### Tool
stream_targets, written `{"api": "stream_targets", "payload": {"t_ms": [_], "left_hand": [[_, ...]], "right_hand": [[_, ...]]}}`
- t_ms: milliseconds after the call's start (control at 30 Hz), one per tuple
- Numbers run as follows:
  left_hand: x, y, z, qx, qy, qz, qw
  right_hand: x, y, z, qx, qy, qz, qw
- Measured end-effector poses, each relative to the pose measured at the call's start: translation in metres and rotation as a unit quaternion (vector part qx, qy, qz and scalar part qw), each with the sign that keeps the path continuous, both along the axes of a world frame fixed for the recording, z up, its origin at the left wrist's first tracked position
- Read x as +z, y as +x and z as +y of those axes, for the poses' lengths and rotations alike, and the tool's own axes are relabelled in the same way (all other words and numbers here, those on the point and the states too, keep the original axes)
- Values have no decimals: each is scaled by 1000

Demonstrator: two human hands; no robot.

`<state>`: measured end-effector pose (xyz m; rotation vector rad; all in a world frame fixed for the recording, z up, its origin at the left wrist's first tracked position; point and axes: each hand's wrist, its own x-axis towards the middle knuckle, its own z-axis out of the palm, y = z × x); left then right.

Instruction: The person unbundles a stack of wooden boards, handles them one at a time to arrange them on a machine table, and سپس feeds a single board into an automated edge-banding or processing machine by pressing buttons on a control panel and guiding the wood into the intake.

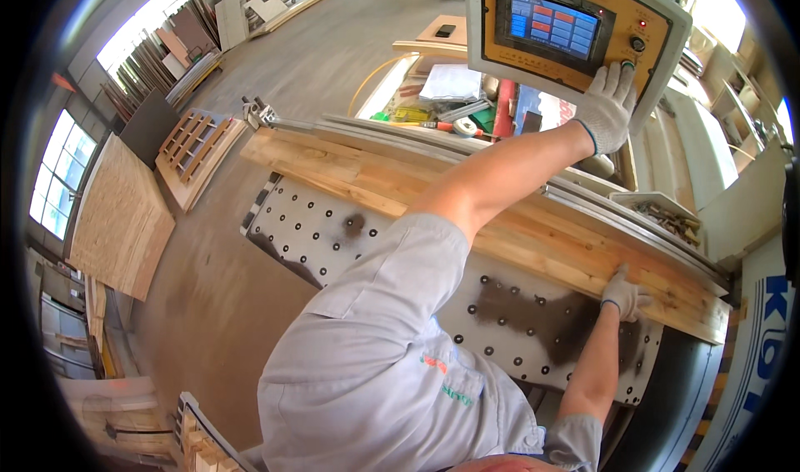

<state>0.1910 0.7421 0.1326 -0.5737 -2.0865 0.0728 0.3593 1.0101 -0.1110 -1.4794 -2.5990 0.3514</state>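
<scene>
Floor [204,255] spreads left of the board [546,243] (right hand [622,296] at edge).

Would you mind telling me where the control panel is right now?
In the head view, the control panel is at the upper right, beyond the wooden board, with the left hand at its lower right corner.

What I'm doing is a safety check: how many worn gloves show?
2: one on the left hand, at the control panel; one on the right hand, against the lumber's near edge. No worn glove seems hidden.
</scene>
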Motion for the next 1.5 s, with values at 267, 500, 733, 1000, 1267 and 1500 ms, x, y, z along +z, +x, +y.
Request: {"api": "stream_targets", "payload": {"t_ms": [267,500,733,1000,1267,1500], "left_hand": [[8,6,1,18,8,25,999],[5,42,-4,-105,36,55,992],[-172,181,-83,-295,-59,-268,915],[-220,201,-219,54,-35,-466,882],[-228,206,-227,78,-12,-456,887],[-218,207,-217,84,-2,-473,877]], "right_hand": [[2,2,-3,1,-6,-15,1000],[-3,0,0,1,-9,-11,1000],[6,2,-3,-7,2,-20,1000],[20,5,-8,1,-14,-14,1000],[19,11,-15,0,-13,-29,999],[26,14,-5,-1,4,-5,1000]]}}
